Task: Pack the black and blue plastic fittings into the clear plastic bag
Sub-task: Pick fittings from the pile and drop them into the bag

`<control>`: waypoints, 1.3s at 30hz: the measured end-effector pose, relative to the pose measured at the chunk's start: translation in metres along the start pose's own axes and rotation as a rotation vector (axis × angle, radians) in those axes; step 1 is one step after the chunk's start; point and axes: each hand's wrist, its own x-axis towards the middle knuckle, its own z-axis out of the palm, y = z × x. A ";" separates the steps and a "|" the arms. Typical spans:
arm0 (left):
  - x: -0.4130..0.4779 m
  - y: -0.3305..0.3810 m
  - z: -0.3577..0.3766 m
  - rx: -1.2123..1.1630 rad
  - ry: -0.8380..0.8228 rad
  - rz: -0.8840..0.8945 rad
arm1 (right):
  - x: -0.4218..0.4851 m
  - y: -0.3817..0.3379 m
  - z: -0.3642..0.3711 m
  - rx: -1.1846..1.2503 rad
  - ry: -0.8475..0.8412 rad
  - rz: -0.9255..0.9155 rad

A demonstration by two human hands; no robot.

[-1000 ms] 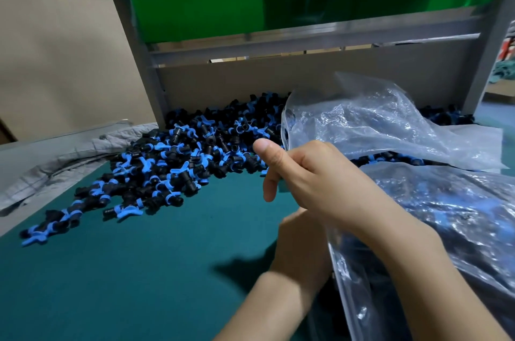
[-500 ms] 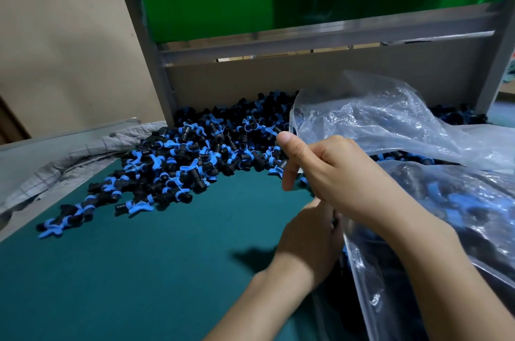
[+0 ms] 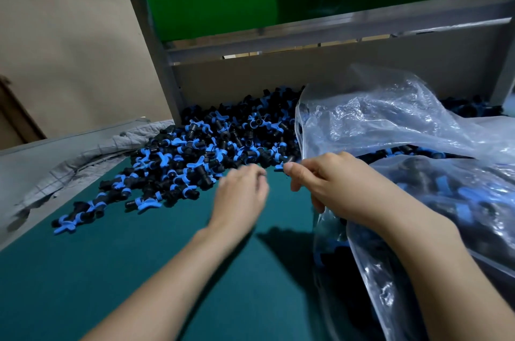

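The left hand (image 3: 240,195) has come out from under the right one, where it sat at the bag's mouth half a second ago, and now reaches forward over the green mat (image 3: 111,271) towards the loose pile. Its fingers (image 3: 257,173) are smeared by motion, so I cannot tell whether they are curled or slack, or whether they carry anything; their tips lie just short of the nearest black and blue fittings (image 3: 195,151). The right hand (image 3: 337,187) has thumb and forefinger pinched on the rim of the clear plastic bag (image 3: 390,123), the other fingers curled into the film below, holding the mouth up.

The fittings lie heaped on the mat against the back board, trailing off to the left. More of them show through the bag's wall (dark and blurred) on the right, beneath the right forearm. A grey cloth (image 3: 83,156) is crumpled beside the pile's left edge. Above stands a metal frame (image 3: 306,28) with a green panel (image 3: 211,6) behind it.
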 end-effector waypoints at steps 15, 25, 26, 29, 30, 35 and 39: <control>0.058 -0.096 -0.006 0.483 0.041 -0.077 | 0.002 0.012 0.003 -0.026 -0.068 0.019; -0.023 -0.001 -0.007 -1.343 0.331 -0.581 | -0.001 0.008 0.004 -0.103 -0.237 0.060; -0.031 0.006 -0.001 -1.417 0.311 -0.600 | -0.002 0.007 0.004 -0.115 -0.244 0.062; -0.048 0.019 0.013 -1.515 0.225 -0.640 | -0.002 0.006 0.003 -0.127 -0.250 0.055; -0.050 0.021 0.016 -1.530 0.204 -0.651 | -0.001 0.006 0.003 -0.136 -0.258 0.052; -0.056 0.024 0.016 -1.565 0.174 -0.664 | 0.001 0.010 0.005 -0.187 -0.265 0.035; -0.057 0.024 0.015 -1.550 0.169 -0.635 | 0.001 0.011 0.006 -0.183 -0.257 0.033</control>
